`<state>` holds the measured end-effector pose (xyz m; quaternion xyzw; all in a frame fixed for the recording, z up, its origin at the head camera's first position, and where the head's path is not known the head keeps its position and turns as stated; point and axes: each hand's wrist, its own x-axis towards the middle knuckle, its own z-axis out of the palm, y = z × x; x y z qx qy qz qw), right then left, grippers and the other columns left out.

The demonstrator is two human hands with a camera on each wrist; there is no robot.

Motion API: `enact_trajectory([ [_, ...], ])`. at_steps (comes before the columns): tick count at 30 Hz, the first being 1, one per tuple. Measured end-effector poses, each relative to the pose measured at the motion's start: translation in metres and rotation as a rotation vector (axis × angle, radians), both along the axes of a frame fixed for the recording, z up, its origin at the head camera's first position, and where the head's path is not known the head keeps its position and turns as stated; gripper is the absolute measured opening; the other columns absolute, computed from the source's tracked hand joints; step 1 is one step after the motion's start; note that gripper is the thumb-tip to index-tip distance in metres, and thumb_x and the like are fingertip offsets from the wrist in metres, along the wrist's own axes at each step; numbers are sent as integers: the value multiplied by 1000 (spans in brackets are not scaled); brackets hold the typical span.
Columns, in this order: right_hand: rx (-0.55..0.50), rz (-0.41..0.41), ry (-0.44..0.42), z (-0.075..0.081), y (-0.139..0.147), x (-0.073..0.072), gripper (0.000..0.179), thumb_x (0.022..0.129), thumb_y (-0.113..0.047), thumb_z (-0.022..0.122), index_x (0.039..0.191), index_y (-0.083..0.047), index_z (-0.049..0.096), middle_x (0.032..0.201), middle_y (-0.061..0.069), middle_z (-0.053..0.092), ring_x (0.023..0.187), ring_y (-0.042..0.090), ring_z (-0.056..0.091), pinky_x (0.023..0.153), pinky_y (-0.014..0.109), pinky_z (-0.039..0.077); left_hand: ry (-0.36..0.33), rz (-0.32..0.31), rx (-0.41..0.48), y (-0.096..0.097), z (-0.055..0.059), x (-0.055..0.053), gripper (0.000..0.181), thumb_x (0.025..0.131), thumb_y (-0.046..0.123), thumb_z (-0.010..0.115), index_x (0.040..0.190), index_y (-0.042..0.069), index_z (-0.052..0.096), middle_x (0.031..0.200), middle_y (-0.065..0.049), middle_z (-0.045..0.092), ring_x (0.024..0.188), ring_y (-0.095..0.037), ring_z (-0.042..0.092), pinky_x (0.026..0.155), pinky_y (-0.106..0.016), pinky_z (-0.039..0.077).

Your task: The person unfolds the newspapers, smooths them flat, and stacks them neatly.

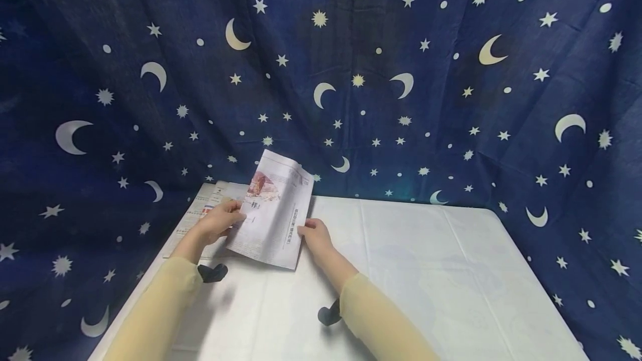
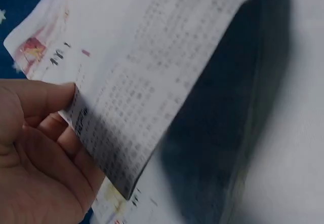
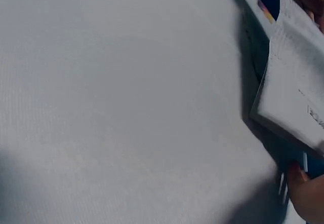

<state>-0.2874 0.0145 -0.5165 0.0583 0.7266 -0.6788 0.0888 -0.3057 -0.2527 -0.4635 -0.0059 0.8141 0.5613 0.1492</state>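
A folded newspaper (image 1: pixel 273 210) with a reddish picture and printed text is held up at a tilt over the table. My left hand (image 1: pixel 220 220) pinches its left edge between thumb and fingers; the left wrist view shows the thumb (image 2: pixel 61 96) on the printed face and the other fingers behind the sheet. On the opposite edge my right hand (image 1: pixel 318 238) grips the paper, thumb in front. In the right wrist view only part of the right hand (image 3: pixel 308 196) shows at the lower right, beside the newspaper (image 3: pixel 298 87).
More newspaper (image 1: pixel 193 222) lies flat at the table's left side, partly behind the left hand. A white cloth covers the table (image 1: pixel 416 272). A dark blue curtain (image 1: pixel 381 110) with moons and stars hangs behind it.
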Motion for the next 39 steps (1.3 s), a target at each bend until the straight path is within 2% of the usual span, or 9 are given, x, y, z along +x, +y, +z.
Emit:
enact_trajectory([
  [2, -140, -16, -31, 1, 7, -3, 45, 86, -17, 59, 126, 0, 45, 116, 12, 55, 108, 24, 55, 94, 38, 45, 17, -32, 44, 7, 4, -1, 33, 94, 12, 50, 126, 3, 47, 113, -14, 54, 98, -27, 52, 82, -40, 45],
  [4, -252, -31, -59, 3, 14, -5, 49, 86, -14, 58, 129, 2, 41, 115, 14, 54, 105, 24, 57, 94, 38, 45, 19, -48, 87, 15, 8, -1, 33, 94, 12, 50, 126, 4, 47, 112, -13, 56, 98, -26, 54, 81, -38, 46],
  [6, -284, -39, -59, 7, 23, -4, 53, 87, -13, 58, 133, 2, 37, 116, 15, 54, 104, 25, 57, 93, 38, 45, 19, -56, 118, 24, 11, -1, 35, 94, 11, 50, 128, 4, 46, 114, -13, 56, 99, -26, 54, 83, -40, 46],
  [9, -207, -45, -25, 13, 39, -4, 58, 86, -17, 60, 137, -1, 36, 116, 12, 55, 104, 21, 57, 91, 35, 46, 20, -40, 152, 37, 14, 2, 36, 94, 11, 50, 128, 4, 45, 113, -13, 58, 97, -26, 56, 80, -40, 47],
  [14, 2, -31, 72, 22, 74, -3, 41, 87, -22, 61, 125, -10, 52, 104, 4, 63, 96, 18, 60, 84, 34, 49, 25, -20, 175, 63, 15, 8, 34, 93, 13, 52, 126, 6, 49, 107, -13, 61, 89, -26, 60, 74, -38, 50],
  [18, 125, -48, 104, 29, 107, 2, 35, 86, -21, 63, 120, -13, 57, 96, 1, 67, 86, 18, 63, 73, 33, 52, 21, -15, 182, 89, 11, 16, 33, 92, 16, 55, 124, 7, 52, 105, -12, 63, 87, -26, 63, 74, -41, 52],
  [26, 238, -32, 103, 28, 172, 25, 33, 89, -17, 60, 120, -7, 55, 95, 4, 68, 81, 20, 63, 66, 31, 51, 12, -103, 145, 143, -10, 31, 27, 91, 16, 55, 114, 3, 57, 95, -9, 66, 82, -23, 66, 72, -39, 55],
  [34, 380, -38, 45, 14, 229, 47, 35, 89, -15, 59, 121, -3, 53, 92, 7, 66, 77, 19, 63, 63, 30, 52, -9, -158, 82, 200, -36, 49, 18, 86, 20, 62, 98, 6, 62, 83, -5, 68, 73, -21, 66, 62, -33, 55],
  [39, 426, -26, 22, 5, 256, 56, 35, 88, -12, 60, 120, 0, 52, 88, 7, 66, 74, 19, 63, 61, 30, 51, 1, -186, 35, 229, -46, 57, 14, 84, 18, 64, 92, 6, 63, 75, -4, 67, 63, -19, 66, 55, -30, 54],
])
